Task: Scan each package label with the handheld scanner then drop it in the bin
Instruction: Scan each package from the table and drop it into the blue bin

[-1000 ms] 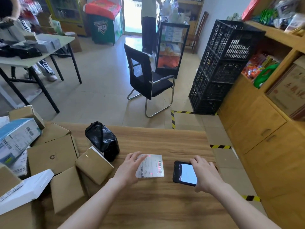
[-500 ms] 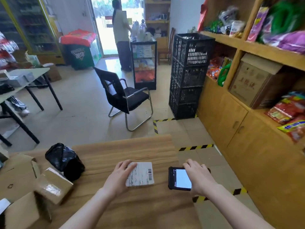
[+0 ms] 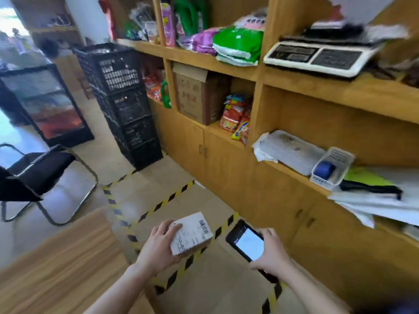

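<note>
My left hand (image 3: 158, 248) grips a small cardboard package (image 3: 192, 234) whose white label with a barcode faces up. It is held in the air past the right edge of the wooden table (image 3: 59, 264), over the floor. My right hand (image 3: 271, 252) holds the black handheld scanner (image 3: 248, 244) with its lit screen facing up, just right of the package. No bin is in view.
Wooden shelving and cabinets (image 3: 249, 177) fill the right side. A stack of black crates (image 3: 122, 103) stands against them. Yellow-black tape (image 3: 163, 202) marks the floor. A black chair (image 3: 38, 171) stands at the left, a glass display case (image 3: 45, 103) behind it.
The view has swung to the right, away from the table and the heap of boxes. Both hands have lifted the package and scanner off the table and carried them right, over the floor.
</note>
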